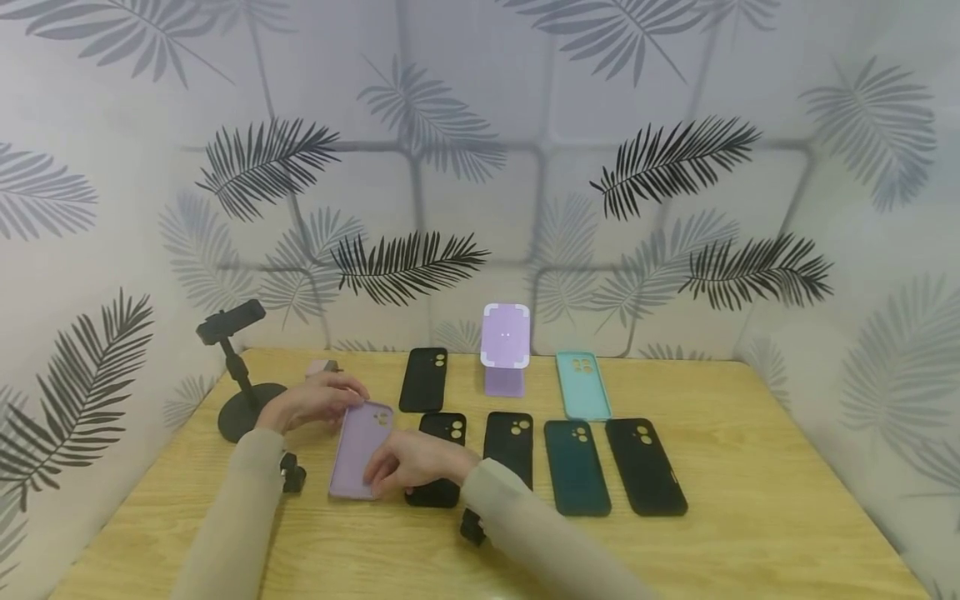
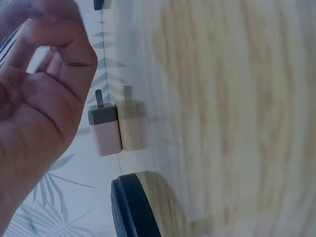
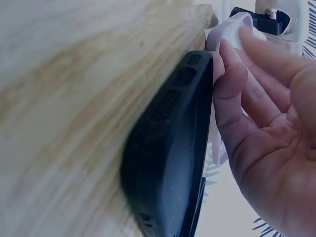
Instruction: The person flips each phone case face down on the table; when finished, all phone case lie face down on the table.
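A light purple phone case (image 1: 358,450), with camera cut-outs at its top right, is between my hands. My left hand (image 1: 315,402) holds it near the upper left corner; in the left wrist view that hand's fingers curl in, and the case itself does not show clearly. With thumb and fingers, my right hand (image 1: 422,460) grips its lower right edge. The right wrist view has the end of the purple case (image 3: 228,30) at these fingers. Just under my right hand lies a black phone case (image 1: 435,492), partly covered; its rim looms close in the right wrist view.
On the wooden table (image 1: 750,500) lie more cases: black (image 1: 423,379), black (image 1: 508,450), dark teal (image 1: 577,471), black (image 1: 647,467) and light blue (image 1: 585,387). A purple stand (image 1: 506,335) is at the back. A black stand (image 1: 238,412) and pinkish charger (image 2: 106,133) are left.
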A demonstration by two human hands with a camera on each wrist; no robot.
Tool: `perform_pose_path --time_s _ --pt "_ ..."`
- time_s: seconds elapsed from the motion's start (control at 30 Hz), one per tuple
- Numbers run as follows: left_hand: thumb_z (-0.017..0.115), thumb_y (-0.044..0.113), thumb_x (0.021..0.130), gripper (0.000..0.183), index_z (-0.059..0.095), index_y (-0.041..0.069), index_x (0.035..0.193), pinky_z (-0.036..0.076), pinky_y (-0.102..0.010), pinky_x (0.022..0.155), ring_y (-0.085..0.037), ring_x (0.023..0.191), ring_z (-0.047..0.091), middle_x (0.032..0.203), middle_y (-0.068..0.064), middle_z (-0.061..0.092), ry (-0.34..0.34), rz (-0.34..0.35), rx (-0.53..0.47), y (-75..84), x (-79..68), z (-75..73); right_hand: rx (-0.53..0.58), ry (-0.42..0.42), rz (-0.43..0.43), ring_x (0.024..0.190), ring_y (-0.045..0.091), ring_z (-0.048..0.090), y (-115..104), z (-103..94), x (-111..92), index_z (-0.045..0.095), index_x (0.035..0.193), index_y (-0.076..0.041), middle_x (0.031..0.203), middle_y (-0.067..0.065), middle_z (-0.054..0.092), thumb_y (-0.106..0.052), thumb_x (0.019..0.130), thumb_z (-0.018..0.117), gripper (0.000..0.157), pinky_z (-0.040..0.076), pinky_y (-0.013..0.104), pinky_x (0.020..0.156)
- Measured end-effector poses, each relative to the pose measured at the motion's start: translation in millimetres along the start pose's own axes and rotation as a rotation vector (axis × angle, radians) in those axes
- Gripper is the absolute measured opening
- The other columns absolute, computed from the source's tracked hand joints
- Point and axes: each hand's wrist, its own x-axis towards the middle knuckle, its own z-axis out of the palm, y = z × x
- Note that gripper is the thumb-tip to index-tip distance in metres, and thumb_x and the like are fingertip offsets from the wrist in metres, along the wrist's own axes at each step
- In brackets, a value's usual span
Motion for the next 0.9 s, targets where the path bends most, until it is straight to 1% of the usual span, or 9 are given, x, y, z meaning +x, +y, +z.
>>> perform_pose_path --time_s 0.13,0.2,0.3,0.43,0.57,0.67,0.73,0.83,0.9 --pt "0.058 0.018 0.099 0.027 0.061 -0.001 0.118 0.045 -0.024 0.057 -0.009 0.061 0.047 0.095 -0.003 0.062 -0.025 0.025 -0.069 1.5 0.5 0.9 0.030 -0.007 -0.013 0.057 0.007 0.062 1 -2.8 -1 0.074 0.111 -0.010 0.086 -0.008 0.075 -0.024 0.092 0.070 0.024 0.054 0.021 0.053" --pt "0.059 0.021 0.099 0.032 0.060 -0.004 0.119 0.044 -0.024 0.057 -0.009 0.061 0.047 0.094 -0.003 0.063 -0.032 0.030 -0.093 1.2 0.7 1.1 0.070 -0.011 -0.014 0.056 0.009 0.061 1 -3.4 -2 0.073 0.113 -0.011 0.086 -0.008 0.075 -0.027 0.093 0.069 0.026 0.054 0.023 0.052" --pt "0.062 0.025 0.097 0.041 0.058 -0.007 0.123 0.046 -0.023 0.058 -0.009 0.063 0.051 0.090 -0.001 0.064 -0.031 0.033 -0.112 -0.2 0.5 1.4 0.132 -0.018 -0.012 0.059 0.012 0.062 2 -3.0 -3 0.072 0.114 -0.013 0.086 -0.007 0.075 -0.033 0.094 0.066 0.028 0.054 0.026 0.052" --pt "0.063 0.024 0.097 0.046 0.056 -0.012 0.124 0.050 -0.023 0.059 -0.009 0.063 0.055 0.086 0.001 0.064 -0.012 0.050 -0.118 -1.8 0.9 2.5 0.202 0.005 0.012 0.063 0.015 0.065 2 -0.4 -4 0.072 0.109 -0.016 0.084 -0.003 0.075 -0.042 0.096 0.061 0.031 0.055 0.029 0.052" --pt "0.065 0.025 0.096 0.048 0.056 -0.013 0.123 0.052 -0.025 0.059 -0.009 0.061 0.057 0.081 0.001 0.063 0.020 0.072 -0.104 0.3 2.8 6.0 0.230 0.048 0.027 0.058 0.017 0.063 2 2.8 -5 0.069 0.103 -0.017 0.081 -0.002 0.074 -0.047 0.097 0.056 0.033 0.056 0.031 0.052" --pt "0.067 0.029 0.094 0.051 0.059 -0.012 0.122 0.054 -0.026 0.061 -0.009 0.062 0.059 0.080 0.001 0.064 0.049 0.084 -0.075 3.4 5.0 9.1 0.242 0.082 0.022 0.058 0.017 0.064 1 4.0 -5 0.067 0.101 -0.017 0.080 -0.002 0.074 -0.046 0.098 0.056 0.031 0.056 0.032 0.053" --pt "0.068 0.030 0.094 0.051 0.059 -0.012 0.122 0.055 -0.025 0.062 -0.010 0.063 0.059 0.081 0.000 0.065 0.063 0.089 -0.067 5.0 6.3 11.1 0.259 0.119 0.014 0.059 0.019 0.066 -1 4.2 -6 0.066 0.101 -0.016 0.080 -0.002 0.074 -0.042 0.097 0.059 0.028 0.057 0.032 0.054" --pt "0.068 0.028 0.094 0.052 0.059 -0.012 0.124 0.056 -0.025 0.064 -0.011 0.067 0.061 0.088 -0.003 0.067 0.075 0.089 -0.080 6.0 6.9 12.9 0.328 0.179 0.008 0.063 0.023 0.070 -5 4.9 -8 0.062 0.101 -0.013 0.083 0.000 0.075 -0.033 0.095 0.065 0.021 0.058 0.034 0.056" --pt "0.067 0.027 0.095 0.052 0.057 -0.013 0.126 0.057 -0.025 0.066 -0.012 0.069 0.061 0.092 -0.005 0.068 0.070 0.092 -0.091 6.3 6.6 13.4 0.369 0.217 0.005 0.064 0.025 0.071 -8 5.8 -9 0.058 0.102 -0.013 0.086 0.000 0.075 -0.028 0.093 0.068 0.020 0.059 0.034 0.058"
